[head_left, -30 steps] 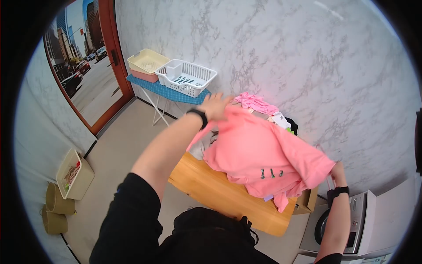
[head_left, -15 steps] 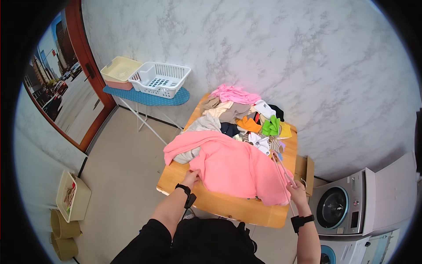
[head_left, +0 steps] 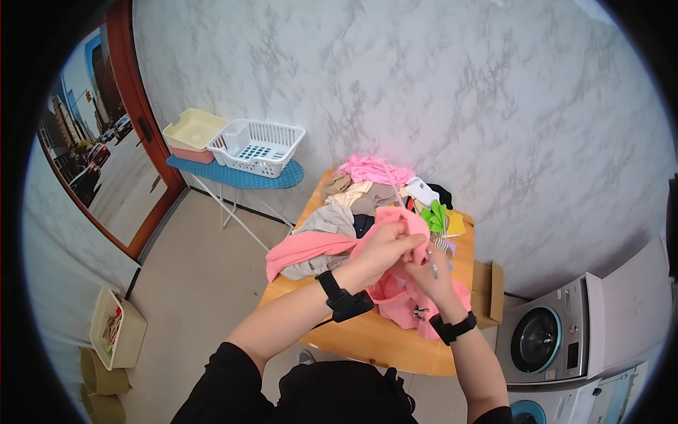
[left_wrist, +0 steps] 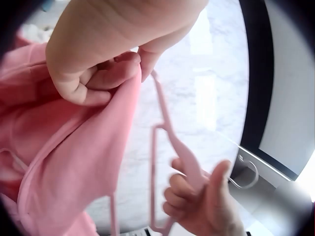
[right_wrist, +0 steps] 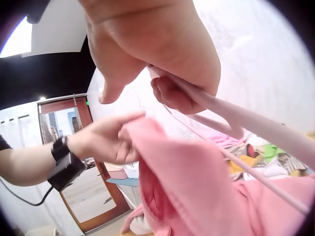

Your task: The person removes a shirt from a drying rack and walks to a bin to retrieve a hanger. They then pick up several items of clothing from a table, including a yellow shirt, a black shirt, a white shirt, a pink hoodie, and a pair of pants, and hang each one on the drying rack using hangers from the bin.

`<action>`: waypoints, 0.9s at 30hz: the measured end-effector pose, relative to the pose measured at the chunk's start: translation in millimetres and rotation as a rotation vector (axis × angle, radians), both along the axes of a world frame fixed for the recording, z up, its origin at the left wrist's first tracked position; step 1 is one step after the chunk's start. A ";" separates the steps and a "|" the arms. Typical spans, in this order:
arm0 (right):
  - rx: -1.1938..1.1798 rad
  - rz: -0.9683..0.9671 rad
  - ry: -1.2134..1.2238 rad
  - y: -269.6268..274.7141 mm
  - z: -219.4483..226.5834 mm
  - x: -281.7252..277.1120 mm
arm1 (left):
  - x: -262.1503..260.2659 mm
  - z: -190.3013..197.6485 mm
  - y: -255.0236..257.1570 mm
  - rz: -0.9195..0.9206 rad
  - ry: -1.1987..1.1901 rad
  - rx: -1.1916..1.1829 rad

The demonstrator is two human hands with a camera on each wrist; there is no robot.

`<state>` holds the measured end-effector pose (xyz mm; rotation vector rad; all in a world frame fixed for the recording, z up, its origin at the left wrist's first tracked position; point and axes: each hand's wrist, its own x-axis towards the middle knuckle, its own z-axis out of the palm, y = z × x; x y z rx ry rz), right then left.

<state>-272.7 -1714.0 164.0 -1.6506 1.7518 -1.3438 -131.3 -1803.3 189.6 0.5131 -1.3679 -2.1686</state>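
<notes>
A pink garment is lifted partly off the wooden table, one sleeve trailing left over grey cloth. My left hand pinches its edge, the fingers curled round the fabric in the left wrist view. My right hand is close beside it and grips a pink hanger, its hook sticking out past the hand. In the right wrist view the right hand has its fingers curled round the hanger bar, and the garment hangs from the left hand.
Piled clothes cover the table's far part. White and cream baskets stand on a blue ironing board at the back left. A cardboard box and a washing machine are at the right, a bin at the far left.
The garment went from held up to laid on the table, then its middle was lifted again. My left hand has moved right and up with its edge; the right hand, with the hanger, has come inward.
</notes>
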 end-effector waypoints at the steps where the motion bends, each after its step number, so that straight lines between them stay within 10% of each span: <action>1: 0.007 -0.095 0.085 -11.0 12.6 -11.5 | 0.6 16.6 1.1 -0.046 -0.032 -0.236; 5: -0.127 -0.127 -0.137 -25.1 87.3 -19.0 | 13.8 22.0 -4.5 0.494 -0.175 -1.193; 9: -0.229 -0.168 0.103 -22.3 180.3 -13.7 | 19.6 -35.2 -15.4 0.965 -0.438 -1.316; 14: -0.520 -0.360 0.271 -36.8 274.1 -18.7 | 15.4 51.8 -21.8 1.220 -0.130 -1.144; 16: -0.662 -0.083 -0.090 -31.9 320.8 -4.9 | 33.2 102.7 -30.4 1.253 -0.095 -1.792; 20: -0.777 -0.073 -0.299 -24.7 357.8 4.7 | 46.0 139.6 -53.4 1.458 0.055 -1.904; 23: -0.610 -0.092 -0.320 -41.0 320.9 4.3 | 20.5 108.7 -45.7 1.286 0.252 -0.457; 25: -0.450 -0.099 -0.334 -56.1 275.9 -1.9 | 34.5 75.8 -51.0 0.419 0.264 -0.014; 27: -0.326 -0.154 -0.425 -74.7 220.3 -21.6 | 37.6 53.3 -47.2 0.418 0.124 -0.209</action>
